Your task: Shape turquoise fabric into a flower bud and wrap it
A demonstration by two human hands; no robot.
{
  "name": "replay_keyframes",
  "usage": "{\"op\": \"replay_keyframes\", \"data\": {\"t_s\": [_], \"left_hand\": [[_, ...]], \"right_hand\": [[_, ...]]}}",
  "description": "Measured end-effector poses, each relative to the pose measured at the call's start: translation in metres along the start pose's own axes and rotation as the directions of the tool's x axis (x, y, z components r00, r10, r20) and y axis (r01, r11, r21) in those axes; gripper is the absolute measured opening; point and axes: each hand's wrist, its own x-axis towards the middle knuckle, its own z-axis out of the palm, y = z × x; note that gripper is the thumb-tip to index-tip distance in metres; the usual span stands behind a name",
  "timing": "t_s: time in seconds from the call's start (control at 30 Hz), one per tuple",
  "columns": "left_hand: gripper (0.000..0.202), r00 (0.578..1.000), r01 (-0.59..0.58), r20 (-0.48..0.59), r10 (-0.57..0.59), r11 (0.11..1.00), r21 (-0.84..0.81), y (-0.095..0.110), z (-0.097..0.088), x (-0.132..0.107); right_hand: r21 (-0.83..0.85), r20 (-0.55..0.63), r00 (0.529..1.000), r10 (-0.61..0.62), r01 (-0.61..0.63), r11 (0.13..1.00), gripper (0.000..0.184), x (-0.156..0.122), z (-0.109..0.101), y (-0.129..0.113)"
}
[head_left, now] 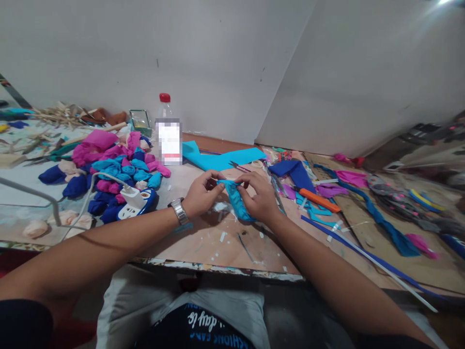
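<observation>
Centre frame: left hand (201, 194) and right hand (259, 198) pinch turquoise strip (235, 196), fingertips closed on it (low over workboard (232, 247), likely for steadiness).

Both forearms reach forward, left hand (202, 195) and right hand (260, 199) pinched shut, close together.

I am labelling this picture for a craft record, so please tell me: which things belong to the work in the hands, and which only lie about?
In the work:
left hand
right hand
turquoise strip, pinched between both hands

Lying about on the table:
bottle
pile of rolled pieces
corded tool
orange cutter
turquoise sheet
</observation>
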Motion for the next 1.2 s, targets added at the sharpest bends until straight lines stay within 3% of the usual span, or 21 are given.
{"op": "replay_keyframes", "data": {"t_s": [0.27, 0.7, 1.2], "left_hand": [[0.008, 0.999, -0.007, -0.034, 0.006, 1.000, -0.022, -0.0061, -0.0015, 0.0047], [0.013, 1.000, -0.018, -0.012, 0.018, 1.000, -0.017, -0.0014, 0.0005, 0.0040], [0.015, 0.994, -0.093, -0.044, 0.099, 0.989, 0.119, -0.0076, -0.0033, 0.0059]], "right_hand": [[-0.009, -0.039, 0.998, -0.042, 0.041, 0.999, 0.014, 0.0009, -0.0018, -0.0018], [-0.019, -0.047, 0.999, -0.012, 0.011, 1.000, 0.011, 0.0013, -0.0029, -0.0028], [-0.024, -0.008, 0.999, 0.042, -0.042, 0.999, 0.007, 0.0012, -0.0046, -0.0039]]}}
